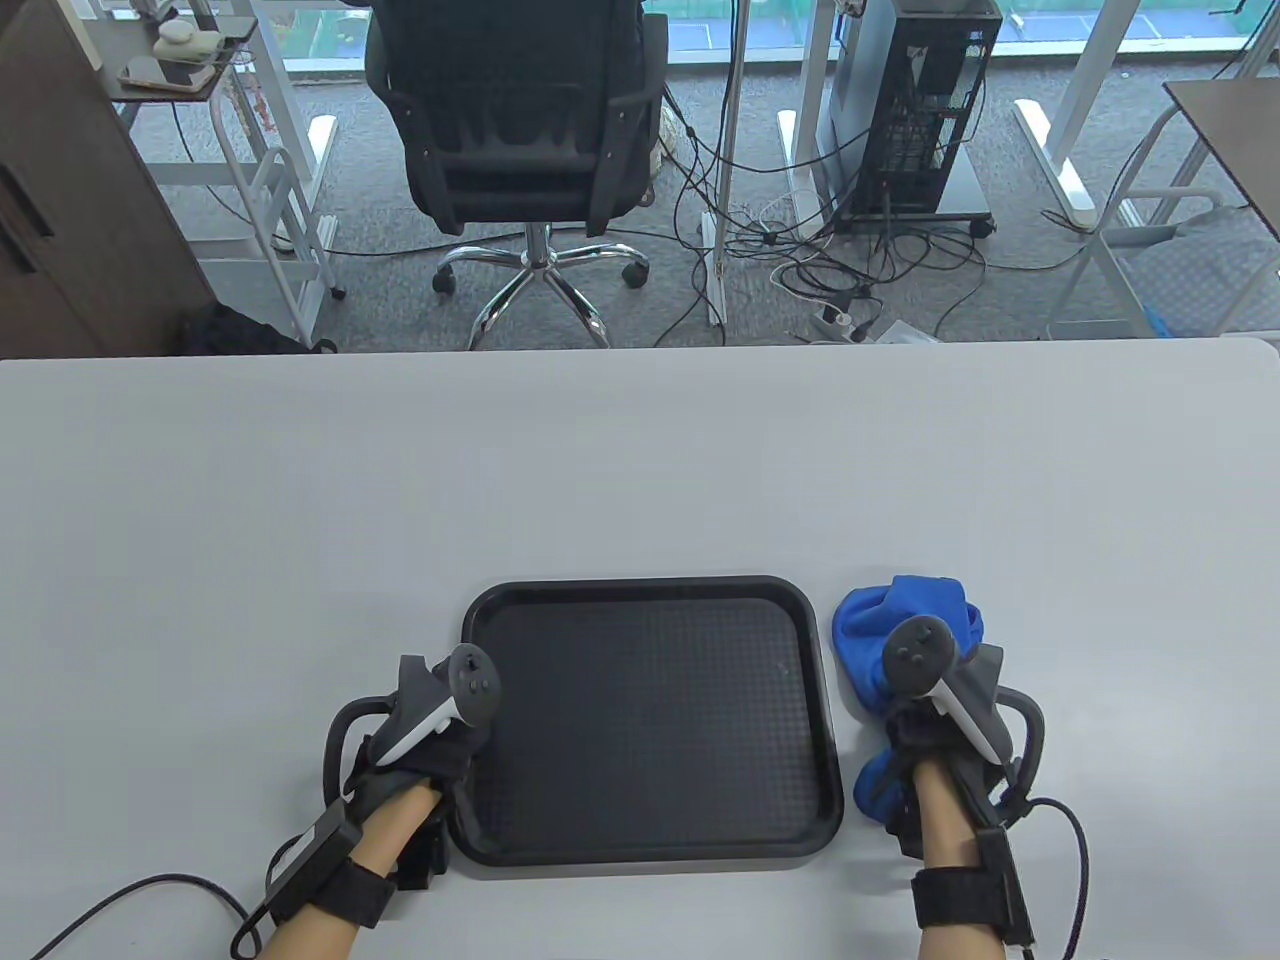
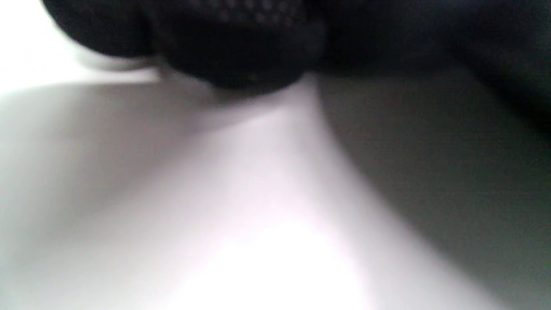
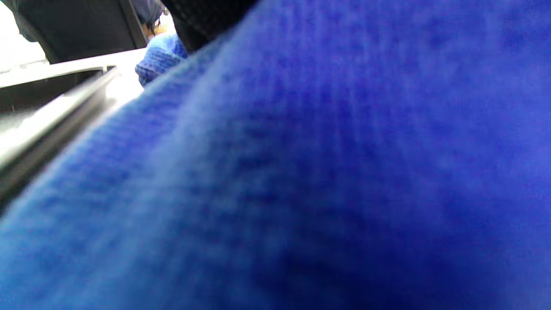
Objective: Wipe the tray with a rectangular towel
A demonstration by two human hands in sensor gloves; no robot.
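Table view: tray flanked by both hands, towel under the right

Table view shows a black tray (image 1: 650,720) lying flat on the white desk (image 1: 640,460), near the front edge. Its textured floor is seen bare. The left hand (image 1: 425,740) is placed at the tray's left rim, toward the near corner; whether the rim is gripped or merely touched cannot be told, since the fingers are hidden under the tracker.

A blue towel (image 1: 900,625), bunched rather than spread, is seen on the desk just beside the tray's right rim. The right hand (image 1: 935,730) is laid on top of it, with blue cloth showing both ahead of the hand and behind it near the wrist. How far the fingers are closed on the cloth cannot be told from this view.

From the left wrist view, only blurred dark glove fabric at the top edge and pale desk surface (image 2: 258,215) below are made out. The right wrist view is filled almost wholly by the towel's blue weave (image 3: 323,172), very close to the lens; a strip of the tray's rim (image 3: 51,125) is seen at the left.

Beyond the desk, an office chair (image 1: 520,130) and a computer tower (image 1: 915,100) are seen on the carpet.
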